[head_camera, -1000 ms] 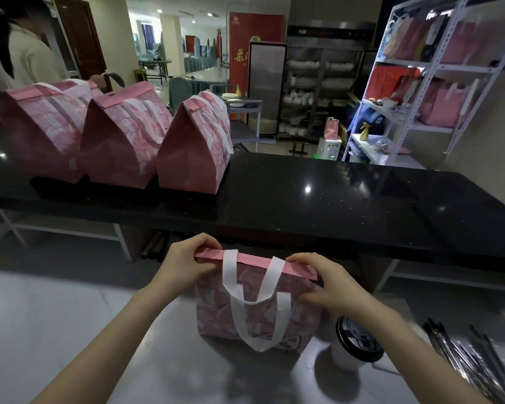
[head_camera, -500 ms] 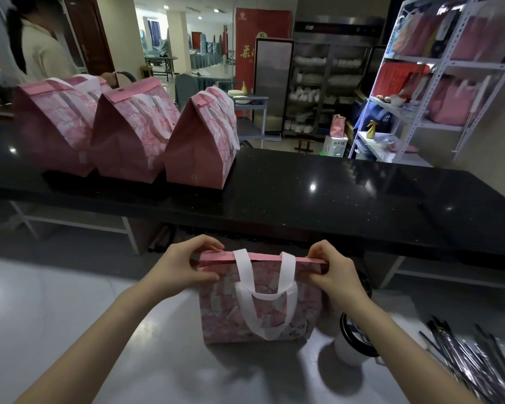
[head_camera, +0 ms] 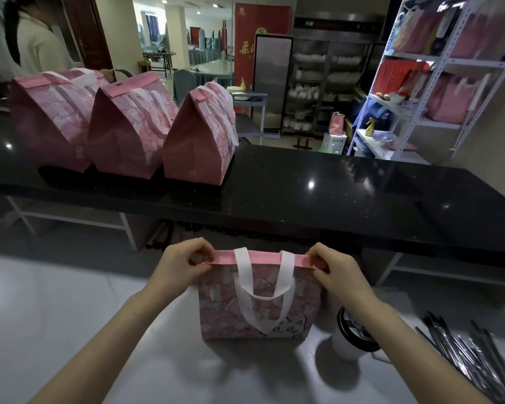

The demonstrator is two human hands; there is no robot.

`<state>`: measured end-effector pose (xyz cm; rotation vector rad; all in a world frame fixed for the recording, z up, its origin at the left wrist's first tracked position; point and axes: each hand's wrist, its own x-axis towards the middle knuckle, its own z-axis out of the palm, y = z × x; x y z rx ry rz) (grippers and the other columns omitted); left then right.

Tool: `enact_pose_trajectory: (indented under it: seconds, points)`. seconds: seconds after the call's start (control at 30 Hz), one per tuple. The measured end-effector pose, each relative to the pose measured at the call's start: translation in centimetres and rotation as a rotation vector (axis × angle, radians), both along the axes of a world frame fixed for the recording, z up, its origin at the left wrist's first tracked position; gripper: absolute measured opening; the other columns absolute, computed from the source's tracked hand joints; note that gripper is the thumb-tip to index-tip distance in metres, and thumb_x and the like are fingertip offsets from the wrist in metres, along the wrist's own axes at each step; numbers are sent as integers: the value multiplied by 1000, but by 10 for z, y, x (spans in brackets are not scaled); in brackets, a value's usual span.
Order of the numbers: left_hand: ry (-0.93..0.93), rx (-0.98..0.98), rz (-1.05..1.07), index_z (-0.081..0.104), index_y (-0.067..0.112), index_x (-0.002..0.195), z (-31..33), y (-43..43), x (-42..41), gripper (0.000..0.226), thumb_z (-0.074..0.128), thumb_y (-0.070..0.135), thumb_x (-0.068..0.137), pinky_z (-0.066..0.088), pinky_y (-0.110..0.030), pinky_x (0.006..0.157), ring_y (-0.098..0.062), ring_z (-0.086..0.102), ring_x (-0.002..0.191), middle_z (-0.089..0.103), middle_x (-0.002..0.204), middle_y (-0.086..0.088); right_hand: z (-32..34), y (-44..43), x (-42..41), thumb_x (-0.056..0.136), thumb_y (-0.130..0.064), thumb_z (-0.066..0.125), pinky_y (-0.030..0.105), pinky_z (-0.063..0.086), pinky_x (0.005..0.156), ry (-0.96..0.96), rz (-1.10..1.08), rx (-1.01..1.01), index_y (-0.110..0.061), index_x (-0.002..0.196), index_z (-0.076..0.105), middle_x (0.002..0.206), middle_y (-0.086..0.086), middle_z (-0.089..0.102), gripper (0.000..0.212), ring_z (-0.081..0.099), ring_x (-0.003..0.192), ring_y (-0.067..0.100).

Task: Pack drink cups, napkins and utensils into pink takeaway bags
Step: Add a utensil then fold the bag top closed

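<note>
**Pink bag pinched shut at both top corners on the white table**

A long black counter (head_camera: 347,199) crosses the view, raised behind the white table (head_camera: 56,316) in the foreground. To the right, behind the counter, a white metal shelf rack (head_camera: 420,112) holds more pink and red bags. At the far left, a person in a white top (head_camera: 38,45) stands behind the counter.

Three closed pink bags sit in a row on the counter's left part. They are the left bag (head_camera: 47,126), the middle bag (head_camera: 126,135) and the right bag (head_camera: 196,147), set side by side and close together.

The pink takeaway bag (head_camera: 225,313) being packed stands upright on the white table, just below the counter's front edge. Its folded top strip (head_camera: 263,257) runs level and its white handle (head_camera: 264,293) hangs down the near face.

A drink cup (head_camera: 347,342) with a black lid stands on the table just right of this bag, and the right forearm crosses in front of part of its lid. A loose pile of dark, shiny wrapped utensils (head_camera: 475,357) lies at the table's right edge, apart from the cup.

The left hand (head_camera: 181,265) pinches the strip's left end with curled fingers and thumb. The right hand (head_camera: 338,269) pinches the right end the same way.
</note>
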<state>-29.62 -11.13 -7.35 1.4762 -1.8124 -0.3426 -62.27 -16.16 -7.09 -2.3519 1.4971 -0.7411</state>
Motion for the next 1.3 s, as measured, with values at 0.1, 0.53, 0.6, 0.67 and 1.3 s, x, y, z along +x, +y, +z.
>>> enact_pose_trajectory:
  seconds: [0.1, 0.53, 0.6, 0.67, 1.3]
  points:
    - [36, 34, 7, 69, 33, 80, 3, 0, 6, 29, 81, 7, 73, 51, -13, 69, 4, 62, 84, 68, 79, 19, 4, 1, -3, 80, -7, 66, 33, 52, 70, 15, 27, 12, -31, 91, 57, 83, -14, 62, 28, 59, 79, 6]
    - [-140, 103, -62, 60, 35, 88, 24, -16, -23, 17, 74, 30, 80, 57, -26, 77, 0, 62, 86, 64, 89, 18, 33, -11, 20, 83, -6, 69, 20, 54, 83, -62, 104, 164, -26, 90, 65, 93, -12, 69, 21, 64, 93, 1]
    - [-161, 72, -53, 58, 32, 95, 21, -20, -30, 25, 74, 20, 81, 57, -27, 78, -2, 62, 86, 63, 89, 16, 33, -12, 27, 81, -4, 68, 22, 55, 81, -23, 120, 164, -29, 88, 60, 91, -12, 67, 27, 64, 90, 1]
    - [-162, 52, -69, 62, 29, 103, 18, -23, -29, 29, 74, 15, 81, 56, -26, 79, -2, 62, 87, 63, 91, 16, 31, -13, 28, 81, -3, 68, 25, 56, 77, 27, 116, 142, -30, 86, 57, 87, -11, 65, 30, 64, 85, 3]
    - [-461, -123, -63, 72, 26, 98, 12, -30, -58, 30, 68, 50, 80, 47, -33, 81, -18, 45, 103, 47, 111, 1, 37, -13, 74, 88, -42, 63, 32, 54, 85, 204, 187, 248, -31, 119, 64, 106, -7, 69, 33, 62, 97, 10]
